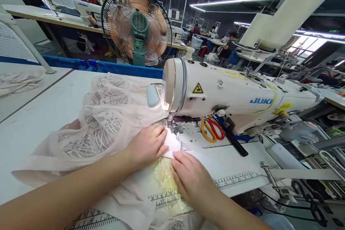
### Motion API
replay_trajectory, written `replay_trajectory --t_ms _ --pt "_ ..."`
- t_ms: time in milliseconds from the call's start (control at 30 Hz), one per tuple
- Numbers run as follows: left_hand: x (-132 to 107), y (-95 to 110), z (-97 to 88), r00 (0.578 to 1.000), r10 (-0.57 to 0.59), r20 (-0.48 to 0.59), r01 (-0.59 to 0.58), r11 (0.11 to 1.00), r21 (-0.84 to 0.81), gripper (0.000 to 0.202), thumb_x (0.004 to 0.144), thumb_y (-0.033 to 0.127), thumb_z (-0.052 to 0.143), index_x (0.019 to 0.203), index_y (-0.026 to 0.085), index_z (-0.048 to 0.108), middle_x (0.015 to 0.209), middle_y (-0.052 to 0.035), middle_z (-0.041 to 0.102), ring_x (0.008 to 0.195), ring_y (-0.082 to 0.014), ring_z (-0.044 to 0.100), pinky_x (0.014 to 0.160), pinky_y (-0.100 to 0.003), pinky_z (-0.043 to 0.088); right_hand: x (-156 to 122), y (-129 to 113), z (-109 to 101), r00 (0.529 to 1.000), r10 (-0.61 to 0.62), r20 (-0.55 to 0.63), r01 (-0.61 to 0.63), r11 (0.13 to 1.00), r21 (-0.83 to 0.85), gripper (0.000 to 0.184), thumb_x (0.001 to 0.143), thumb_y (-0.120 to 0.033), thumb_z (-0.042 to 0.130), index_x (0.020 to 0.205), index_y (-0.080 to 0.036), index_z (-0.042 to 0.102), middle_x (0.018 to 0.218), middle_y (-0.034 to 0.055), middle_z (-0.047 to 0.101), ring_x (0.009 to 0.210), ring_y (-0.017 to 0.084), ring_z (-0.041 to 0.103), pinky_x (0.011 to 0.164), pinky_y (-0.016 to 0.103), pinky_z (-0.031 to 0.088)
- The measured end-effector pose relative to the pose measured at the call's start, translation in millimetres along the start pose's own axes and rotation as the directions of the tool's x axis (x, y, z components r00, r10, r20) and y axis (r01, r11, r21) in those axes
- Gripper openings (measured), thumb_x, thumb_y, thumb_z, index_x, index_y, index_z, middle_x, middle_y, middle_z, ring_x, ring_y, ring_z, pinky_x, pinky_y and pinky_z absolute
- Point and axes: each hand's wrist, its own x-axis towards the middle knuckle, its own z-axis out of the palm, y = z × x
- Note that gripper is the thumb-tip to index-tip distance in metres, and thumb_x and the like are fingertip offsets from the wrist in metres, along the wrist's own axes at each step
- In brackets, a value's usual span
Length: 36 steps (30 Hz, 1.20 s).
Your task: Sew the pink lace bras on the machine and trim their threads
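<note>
A pale pink lace garment (102, 129) lies spread on the white table (40, 115), running under the needle of a white JUKI sewing machine (231, 97). My left hand (147, 145) lies flat on the fabric just left of the presser foot (171, 127), fingers stretched toward it. My right hand (192, 179) presses flat on a white fabric piece (172, 143) and yellowish lace (164, 179) in front of the needle, fingers together and extended.
Scissors with one red and one orange handle (212, 129) lie on the machine bed. A green standing fan (137, 25) is behind the table. Two large thread cones (293, 7) rise at the right. Other workstations and a seated person (229, 46) are far back.
</note>
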Motion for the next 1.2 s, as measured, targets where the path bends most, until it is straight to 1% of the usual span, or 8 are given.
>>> replay_trajectory --t_ms 133,300,500,667,833,1000,1200 --pt "1.8 0.3 -0.5 1.000 -0.024 -0.012 0.024 1.000 -0.004 0.043 0.088 0.036 0.047 0.121 0.009 0.054 0.117 -0.0164 0.058 0.107 -0.0303 0.053 0.089 -0.043 0.045 -6.1 -1.3 -0.5 1.000 -0.010 0.002 0.010 1.000 0.006 0.028 0.088 -0.015 0.040 0.107 -0.007 0.059 0.118 0.0185 0.061 0.110 0.028 0.056 0.091 0.042 0.052" --pt "7.4 -1.7 -3.1 0.999 -0.033 -0.006 0.033 0.999 -0.002 0.040 0.089 0.035 0.046 0.117 0.009 0.057 0.110 -0.0159 0.058 0.100 -0.0309 0.054 0.082 -0.045 0.045 -2.3 -2.4 1.9 0.999 0.005 0.037 -0.005 1.000 0.013 0.030 0.088 -0.015 0.039 0.111 -0.007 0.057 0.122 0.0194 0.059 0.115 0.028 0.054 0.095 0.044 0.050" --pt "7.1 -8.8 -1.6 1.000 0.017 -0.006 -0.017 1.000 -0.023 0.033 0.089 0.032 0.043 0.112 0.013 0.057 0.103 -0.0113 0.059 0.093 -0.0254 0.055 0.079 -0.039 0.044 -1.2 -5.8 3.1 0.995 0.038 0.091 -0.040 0.999 0.029 0.030 0.087 -0.016 0.041 0.110 -0.008 0.058 0.126 0.0187 0.057 0.119 0.029 0.051 0.096 0.044 0.049" --pt "8.2 -13.4 2.5 0.999 0.028 -0.023 -0.029 0.999 -0.044 0.027 0.088 0.034 0.045 0.104 0.017 0.059 0.102 -0.0098 0.058 0.093 -0.0247 0.055 0.077 -0.037 0.043 -1.5 -9.8 4.8 0.992 0.062 0.108 -0.066 0.997 0.027 0.031 0.087 -0.016 0.040 0.112 -0.007 0.057 0.128 0.0185 0.055 0.121 0.028 0.049 0.098 0.043 0.047" --pt "9.5 -13.7 2.6 0.999 0.025 -0.038 -0.027 0.998 -0.055 0.023 0.088 0.032 0.046 0.096 0.017 0.060 0.098 -0.0092 0.059 0.090 -0.0242 0.056 0.074 -0.038 0.042 1.4 -15.6 7.0 0.994 0.040 0.097 -0.042 0.999 0.020 0.031 0.086 -0.016 0.040 0.113 -0.008 0.055 0.128 0.0186 0.055 0.121 0.028 0.049 0.098 0.043 0.047" --pt "6.8 -12.7 2.9 0.998 0.017 -0.060 -0.020 0.998 -0.058 0.022 0.086 0.032 0.048 0.096 0.016 0.060 0.100 -0.0102 0.059 0.091 -0.0250 0.055 0.074 -0.037 0.042 1.7 -18.6 8.5 0.998 0.029 0.061 -0.029 1.000 0.000 0.031 0.086 -0.016 0.039 0.113 -0.010 0.054 0.126 0.0189 0.057 0.122 0.026 0.049 0.097 0.044 0.047" --pt "5.4 -13.1 4.9 0.998 0.027 -0.054 -0.030 0.998 -0.060 0.024 0.087 0.031 0.046 0.098 0.014 0.060 0.101 -0.0105 0.060 0.092 -0.0255 0.055 0.075 -0.038 0.041 3.1 -19.1 8.8 0.997 0.006 0.074 -0.002 0.998 -0.058 0.032 0.086 -0.015 0.039 0.113 -0.007 0.054 0.124 0.0205 0.058 0.119 0.028 0.052 0.093 0.045 0.050"
